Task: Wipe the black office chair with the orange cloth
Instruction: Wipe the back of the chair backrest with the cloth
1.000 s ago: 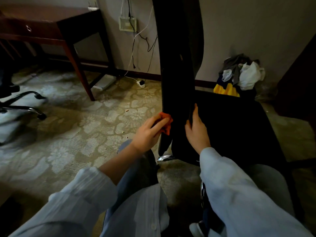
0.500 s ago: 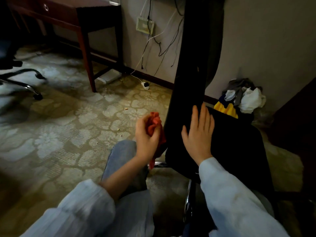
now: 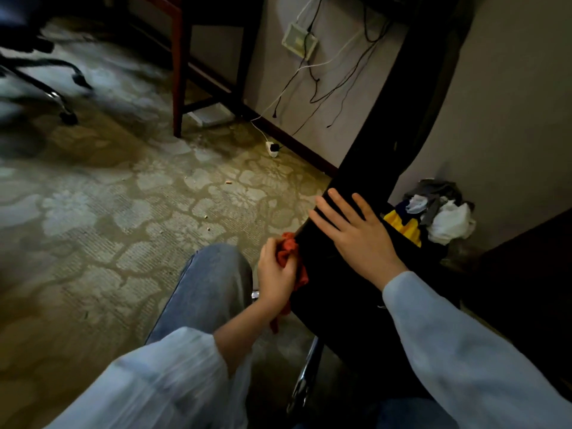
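Observation:
The black office chair (image 3: 387, 144) stands right of centre, its tall backrest seen edge-on and leaning up to the right. My left hand (image 3: 275, 280) grips the bunched orange cloth (image 3: 289, 252) and holds it against the left edge of the backrest, low down. A tail of the cloth hangs below my wrist. My right hand (image 3: 356, 233) lies flat on the backrest with its fingers spread and straight, just above the cloth.
A wooden desk leg (image 3: 177, 66) stands at the back on the patterned carpet. Cables (image 3: 312, 75) hang down the wall to a plug (image 3: 273, 148) on the floor. Another chair's wheeled base (image 3: 58, 97) is far left. A pile of clothes (image 3: 439, 212) lies right of the chair.
The view has tilted and swung left. My left hand turned the cloth from fingertips to a full grip at the backrest's edge. My right hand went from gripping the edge to lying flat.

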A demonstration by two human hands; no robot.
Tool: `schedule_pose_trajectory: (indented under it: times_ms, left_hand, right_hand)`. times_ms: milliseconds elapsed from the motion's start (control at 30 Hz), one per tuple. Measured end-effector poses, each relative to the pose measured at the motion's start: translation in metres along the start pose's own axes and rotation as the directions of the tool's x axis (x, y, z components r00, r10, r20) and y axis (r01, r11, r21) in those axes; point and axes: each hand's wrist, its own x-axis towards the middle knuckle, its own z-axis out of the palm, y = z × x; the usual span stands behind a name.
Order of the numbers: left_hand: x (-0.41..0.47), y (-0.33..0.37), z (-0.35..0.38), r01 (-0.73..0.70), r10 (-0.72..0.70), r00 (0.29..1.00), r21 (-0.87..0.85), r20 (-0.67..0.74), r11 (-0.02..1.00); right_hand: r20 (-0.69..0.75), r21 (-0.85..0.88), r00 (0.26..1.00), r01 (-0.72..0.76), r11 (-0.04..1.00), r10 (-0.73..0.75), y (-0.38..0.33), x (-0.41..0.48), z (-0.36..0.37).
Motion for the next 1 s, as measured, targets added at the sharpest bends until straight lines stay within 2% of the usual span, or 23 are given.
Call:
schedule_pose_trajectory:
  times_ms: [100, 233, 333, 400, 567, 700, 767, 900, 1000]
  left_hand:
    - [0.0, 0.006, 0.006, 0.072, -0.076, 0.996, -0.088, -0.047, 0.994]
    - [-0.003, 0.039, 0.027, 0.007, -0.022, 0.998, -0.227, -0.066, 0.974]
    - [-0.009, 0.031, 0.03, -0.073, 0.051, 0.992, -0.191, -0.117, 0.979]
    - [-0.013, 0.015, 0.026, -0.07, 0.051, 0.991, -0.165, -0.121, 0.984]
    - [-0.018, -0.008, 0.013, 0.11, -0.112, 0.993, -0.06, -0.034, 0.992]
    - [-0.015, -0.009, 0.012, 0.249, -0.271, 0.954, -0.164, -0.129, 0.955]
    - [-0.01, 0.002, 0.015, 0.203, -0.229, 0.963, -0.179, -0.142, 0.963]
    - [-0.009, 0.035, 0.028, -0.062, 0.056, 0.997, -0.121, -0.057, 0.991]
    - [-0.01, 0.033, 0.032, -0.087, 0.083, 0.996, -0.135, -0.042, 0.987]
  right_hand:
    - [0.0, 0.008, 1.0, -0.013, 1.0, 0.013, -0.001, 0.002, 0.001]
    - [0.005, 0.015, 1.0, -0.015, 1.0, 0.015, -0.002, 0.003, 0.002]
    - [0.014, 0.016, 1.0, 0.001, 1.0, -0.001, 0.0, 0.004, 0.004]
    - [0.017, 0.01, 1.0, 0.009, 1.0, -0.01, 0.001, 0.004, 0.003]
    - [0.064, -0.006, 0.998, 0.011, 1.0, -0.011, 0.0, 0.006, 0.001]
    - [0.123, -0.067, 0.991, 0.065, 0.996, -0.056, -0.006, 0.004, 0.001]
    - [0.136, -0.064, 0.989, 0.07, 0.995, -0.06, -0.007, 0.003, 0.002]
    - [0.118, -0.022, 0.992, 0.049, 0.999, -0.046, -0.006, 0.003, 0.003]
    - [0.104, -0.011, 0.993, 0.064, 0.998, -0.062, -0.004, 0.002, 0.003]
